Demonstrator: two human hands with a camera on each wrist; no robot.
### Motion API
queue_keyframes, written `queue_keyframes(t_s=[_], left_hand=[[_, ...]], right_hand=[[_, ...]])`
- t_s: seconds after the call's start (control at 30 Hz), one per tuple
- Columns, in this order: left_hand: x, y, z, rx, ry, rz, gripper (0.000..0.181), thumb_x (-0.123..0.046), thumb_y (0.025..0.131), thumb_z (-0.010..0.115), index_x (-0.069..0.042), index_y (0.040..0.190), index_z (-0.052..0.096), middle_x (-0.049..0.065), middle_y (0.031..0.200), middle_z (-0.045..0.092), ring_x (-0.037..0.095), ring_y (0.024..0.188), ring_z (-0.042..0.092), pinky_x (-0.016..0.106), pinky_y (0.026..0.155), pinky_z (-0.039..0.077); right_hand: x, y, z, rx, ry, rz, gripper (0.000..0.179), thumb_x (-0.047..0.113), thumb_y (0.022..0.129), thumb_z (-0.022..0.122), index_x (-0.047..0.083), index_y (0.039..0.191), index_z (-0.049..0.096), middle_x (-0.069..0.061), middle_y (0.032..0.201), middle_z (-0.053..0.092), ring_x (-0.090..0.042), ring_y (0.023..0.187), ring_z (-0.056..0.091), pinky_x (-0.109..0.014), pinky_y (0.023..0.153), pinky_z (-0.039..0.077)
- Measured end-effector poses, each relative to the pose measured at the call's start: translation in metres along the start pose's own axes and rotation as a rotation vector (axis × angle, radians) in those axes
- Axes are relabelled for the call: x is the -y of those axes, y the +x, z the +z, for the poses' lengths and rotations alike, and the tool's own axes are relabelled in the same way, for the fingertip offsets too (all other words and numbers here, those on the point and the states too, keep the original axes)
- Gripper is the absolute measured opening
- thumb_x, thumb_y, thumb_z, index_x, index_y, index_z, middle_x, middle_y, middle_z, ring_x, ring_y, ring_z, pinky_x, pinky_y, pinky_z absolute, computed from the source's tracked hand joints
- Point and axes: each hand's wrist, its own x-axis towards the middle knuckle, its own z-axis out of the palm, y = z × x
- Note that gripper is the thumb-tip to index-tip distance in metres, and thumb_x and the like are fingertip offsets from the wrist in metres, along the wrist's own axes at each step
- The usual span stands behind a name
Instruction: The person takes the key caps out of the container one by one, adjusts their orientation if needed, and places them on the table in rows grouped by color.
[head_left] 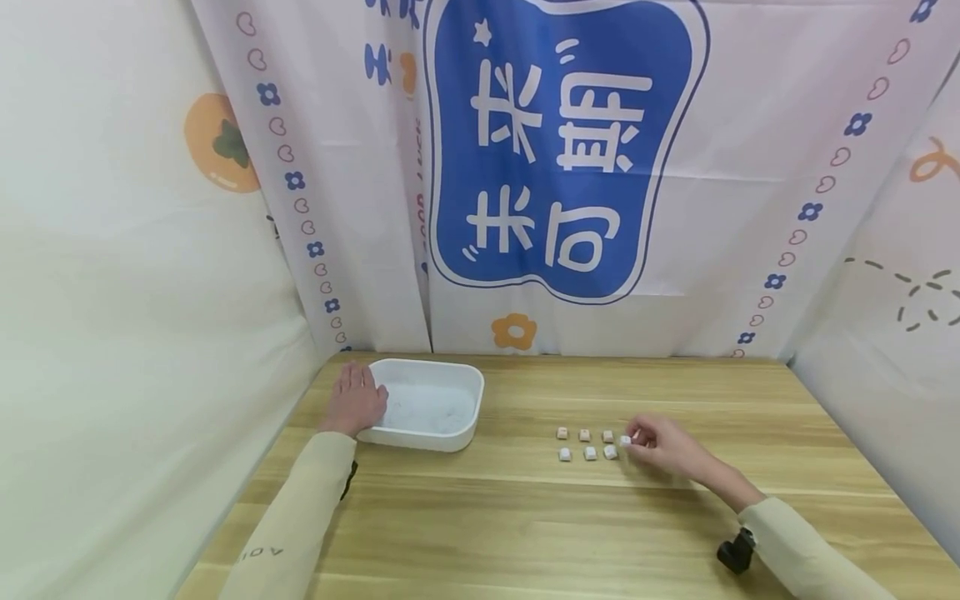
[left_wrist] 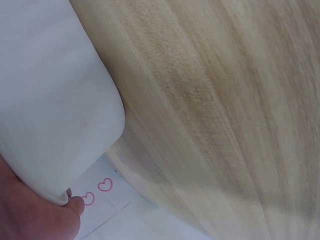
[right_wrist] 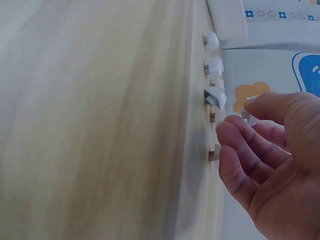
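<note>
Resting along the left rim of a white rectangular bin (head_left: pixel 431 439), my left hand (head_left: pixel 356 402) keeps its fingers straight and its thumb over the edge. In the left wrist view the thumb (left_wrist: pixel 60 220) meets the rim near the corner of the bin (left_wrist: pixel 60 115). My right hand (head_left: pixel 663 446) pinches a small white keycap (head_left: pixel 626 440) between thumb and fingertips, seen also in the right wrist view as a keycap (right_wrist: pixel 245 115) partly hidden by the fingers. Left of that hand sit two short rows of keycaps (head_left: pixel 584 435), and the nearest one (head_left: pixel 611 452) lies tilted.
A wooden table (head_left: pixel 525 533) carries everything. Behind it hangs a printed white curtain (head_left: pixel 480 321), with pale cloth walls (head_left: pixel 150 333) on both sides. A black wrist device (head_left: pixel 737 552) sits at the right sleeve.
</note>
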Motion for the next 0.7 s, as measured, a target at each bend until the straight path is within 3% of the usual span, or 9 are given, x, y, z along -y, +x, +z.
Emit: queue_keyframes(t_s=[0.27, 0.7], left_hand=[[-0.001, 0.001, 0.001, 0.023, -0.005, -0.004, 0.069, -0.031, 0.104, 0.020, 0.017, 0.150, 0.005, 0.038, 0.158, -0.003, 0.052, 0.148, -0.002, 0.061, 0.122, 0.005], [0.004, 0.004, 0.004, 0.022, -0.022, 0.008, 0.070, -0.032, 0.103, 0.020, 0.017, 0.149, 0.005, 0.039, 0.157, -0.003, 0.053, 0.147, -0.001, 0.062, 0.122, 0.004]], right_hand=[[-0.012, -0.007, 0.000, 0.047, 0.006, 0.047, 0.012, 0.018, 0.090, 0.070, 0.010, 0.098, 0.066, 0.003, 0.069, 0.062, -0.003, 0.055, 0.053, -0.021, 0.049, 0.047], [-0.024, -0.014, 0.001, 0.043, -0.087, 0.066, 0.012, 0.023, 0.089, 0.071, 0.014, 0.098, 0.070, 0.008, 0.062, 0.050, 0.000, 0.052, 0.040, -0.018, 0.046, 0.034]])
